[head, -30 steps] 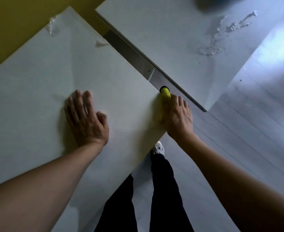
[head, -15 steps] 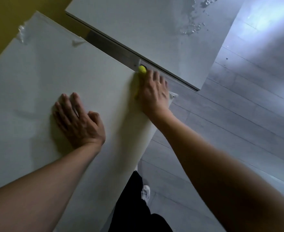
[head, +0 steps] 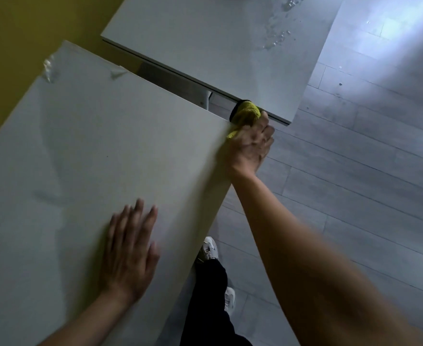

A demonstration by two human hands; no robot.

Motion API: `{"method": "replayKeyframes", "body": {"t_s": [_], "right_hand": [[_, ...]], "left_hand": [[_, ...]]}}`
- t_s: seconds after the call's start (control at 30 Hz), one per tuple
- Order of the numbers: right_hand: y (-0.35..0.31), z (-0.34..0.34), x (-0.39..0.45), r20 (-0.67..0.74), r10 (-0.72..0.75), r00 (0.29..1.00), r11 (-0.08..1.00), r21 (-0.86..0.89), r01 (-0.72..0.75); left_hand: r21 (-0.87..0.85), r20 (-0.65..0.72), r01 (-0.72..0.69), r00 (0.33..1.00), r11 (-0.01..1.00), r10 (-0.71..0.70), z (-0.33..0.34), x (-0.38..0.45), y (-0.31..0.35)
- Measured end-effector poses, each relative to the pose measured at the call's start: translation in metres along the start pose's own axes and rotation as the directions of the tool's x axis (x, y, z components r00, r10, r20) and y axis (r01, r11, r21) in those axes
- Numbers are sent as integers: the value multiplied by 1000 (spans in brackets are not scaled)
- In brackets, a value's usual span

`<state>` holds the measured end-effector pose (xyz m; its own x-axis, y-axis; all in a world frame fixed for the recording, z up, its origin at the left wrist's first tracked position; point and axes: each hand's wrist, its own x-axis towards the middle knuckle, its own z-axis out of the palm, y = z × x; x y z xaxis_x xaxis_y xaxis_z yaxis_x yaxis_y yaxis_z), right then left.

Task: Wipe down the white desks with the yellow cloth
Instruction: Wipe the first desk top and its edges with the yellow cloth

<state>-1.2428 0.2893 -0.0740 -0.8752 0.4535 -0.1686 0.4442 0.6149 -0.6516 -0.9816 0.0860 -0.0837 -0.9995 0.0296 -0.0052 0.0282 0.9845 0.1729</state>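
I see the right hand (head: pixel 251 143) at the far corner of the near desk (head: pixel 100 151), fingers curled round the yellow cloth (head: pixel 245 113) and holding it bunched against the desk's edge. The cloth sits in the narrow gap between the near desk and the far desk (head: pixel 217 46) (its dark underside shows on the left of the bundle). The left hand (head: pixel 130 250) lies flat on the near desk top, fingers straight and slightly spread, holding nothing; it is blurred. Water droplets (head: pixel 276 38) are on the far desk, toward its right side. Two bits of clear tape (head: pixel 49 71) are stuck near the near desk's far edge. Below the desk edge: dark trousers (head: pixel 210 303), white shoes (head: pixel 209 248), grey plank floor (head: pixel 367 171). Yellow wall (head: pixel 18 46) at upper left.
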Motion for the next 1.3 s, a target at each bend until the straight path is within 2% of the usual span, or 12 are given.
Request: {"method": "replayKeyframes", "body": {"t_s": [0.1, 0.23, 0.33, 0.5, 0.77, 0.93, 1.0, 1.1, 1.13, 1.23, 1.3], "right_hand": [[16, 0, -27, -39, 37, 999, 997, 63, -35], [26, 3, -74, 11, 98, 995, 995, -11, -98], [19, -1, -59, 53, 106, 993, 993, -50, -103], [10, 1, -25, 79, 179, 981, 975, 122, -188], [56, -17, -160, 200, 133, 971, 952, 246, -181], [86, -72, -139, 24, 346, 938, 895, 292, -338], [74, -65, -124, 90, 381, 920, 875, 287, -390], [41, -34, -124, 272, 299, 915, 906, 218, -361], [34, -25, -128, 272, 294, 916, 914, 199, -353], [32, -8, -133, 141, 298, 944, 941, 120, -315], [27, 3, -118, 109, 303, 947, 937, 150, -317]], "left_hand": [[44, 38, -25, 999, 999, 24, 3, -43, -23], [12, 29, -12, 999, 1000, 12, 6, -44, -24], [21, 20, -19, 1000, 1000, 18, 6, -44, -24], [12, 2, -21, 1000, 1000, 21, 8, -45, -24], [15, -10, -22, 1000, 1000, 22, 8, -46, -26], [20, -17, -25, 1000, 999, 25, 9, -45, -25], [26, -25, -24, 999, 999, 25, 9, -46, -23], [28, -16, -19, 1000, 999, 20, 8, -46, -24], [33, -13, -19, 1000, 999, 19, 8, -45, -24], [38, -11, -13, 1000, 999, 13, 9, -45, -23], [40, -13, -16, 1000, 999, 17, 9, -45, -23]]}}
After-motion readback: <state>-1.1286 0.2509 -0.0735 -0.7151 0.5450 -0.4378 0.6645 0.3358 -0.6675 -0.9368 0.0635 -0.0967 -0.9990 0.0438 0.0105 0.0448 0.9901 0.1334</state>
